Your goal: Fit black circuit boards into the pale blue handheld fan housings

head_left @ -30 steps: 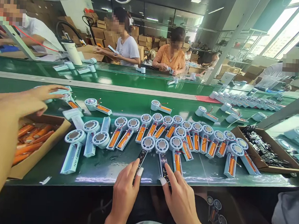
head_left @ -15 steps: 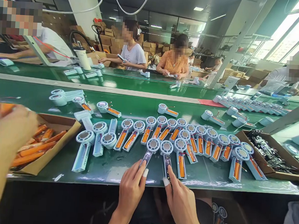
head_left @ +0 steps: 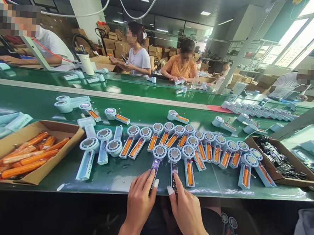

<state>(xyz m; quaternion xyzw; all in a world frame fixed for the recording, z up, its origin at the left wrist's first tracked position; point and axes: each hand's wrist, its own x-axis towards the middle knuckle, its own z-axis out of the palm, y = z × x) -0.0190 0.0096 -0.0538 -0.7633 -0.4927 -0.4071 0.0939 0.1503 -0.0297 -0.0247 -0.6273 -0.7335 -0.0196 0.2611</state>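
Note:
Two light-blue handheld fans with dark circuit boards in their handles lie side by side at the bench's front edge. My left hand [head_left: 141, 192] grips the handle of the left fan [head_left: 159, 152], index finger on its board, where a purple-white light shows. Around the handle of the right fan [head_left: 174, 155] my right hand [head_left: 185, 199] is closed, its index finger pressing the board. Both thumbs have white covers. Right beside them is a fan with an orange battery [head_left: 189, 172] in its open handle, and behind stand several more such fans.
A carton of orange batteries [head_left: 61, 161] sits at the left, a carton of dark circuit boards [head_left: 278, 176] at the right. Light-blue parts [head_left: 7, 124] lie far left. More fans dot the green belt [head_left: 143, 113]. Several people sit across the line.
Another person's arm and hand, which held something orange over the left carton, have left the view. Both my hands stay on the two fans, with only small finger shifts.

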